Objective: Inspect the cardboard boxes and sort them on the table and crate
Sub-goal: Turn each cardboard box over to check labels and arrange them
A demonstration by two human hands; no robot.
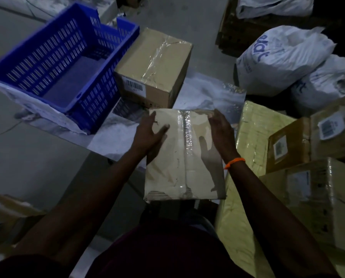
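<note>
Now both hands hold one flat cardboard box over the near edge of the table.
Beyond stand the blue crate and a bigger taped box. The held box seems light and stiff, with slippery tape. The left hand lies spread on top and the right hand clasps the right edge. The side edges probably give the safest hold.

Worn box with left hand flat on its top left and right hand gripping its right edge; beyond it second box on table, crate beyond-left, bags beyond-right, yellow parcel just right.
</note>
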